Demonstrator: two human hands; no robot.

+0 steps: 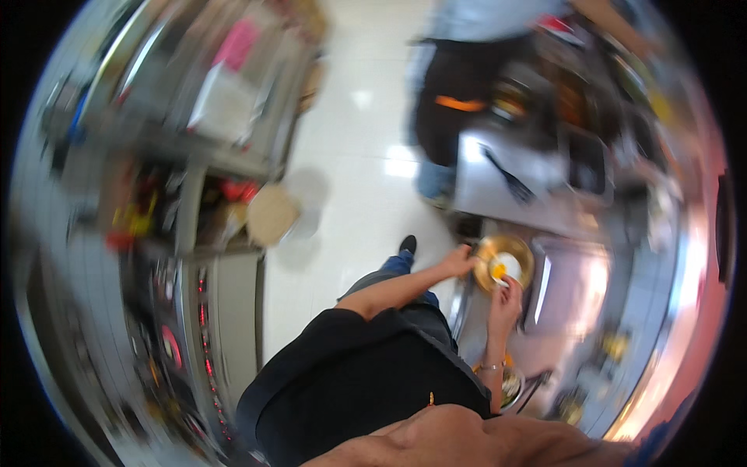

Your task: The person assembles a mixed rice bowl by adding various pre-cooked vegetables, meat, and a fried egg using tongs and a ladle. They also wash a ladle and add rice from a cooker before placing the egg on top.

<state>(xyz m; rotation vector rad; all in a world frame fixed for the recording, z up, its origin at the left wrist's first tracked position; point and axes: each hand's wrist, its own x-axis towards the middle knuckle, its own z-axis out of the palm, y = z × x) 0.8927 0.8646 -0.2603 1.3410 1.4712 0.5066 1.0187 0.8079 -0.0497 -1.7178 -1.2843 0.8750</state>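
Golden bowl [490, 247] in the head view, at the near edge of the metal counter [537, 342], between the person's two hands and just beside a shiny metal tray [572, 284]; whether it rests on the counter or is held over its edge I cannot tell. Inside lie something white [511, 263] and a yellow-orange blob [498, 271], both too blurred to name. The left hand [459, 262] is at the bowl's left rim with its fingers curled; whether they clamp the rim or only steady it does not show. The right hand [507, 300] reaches over the near rim with its fingertips drawn together by the white and yellow contents; I cannot tell whether they pinch anything. By its sheen the bowl is probably thin metal: stiff, fairly light, hard to break, but smooth enough to slip or turn under wet fingers. Its contents look soft or runny and would likely slide if it tipped. The rim seems the best hold, thumb outside and fingers just over the lip, or one hand under each side, keeping it level and the fingers clear of what lies inside.
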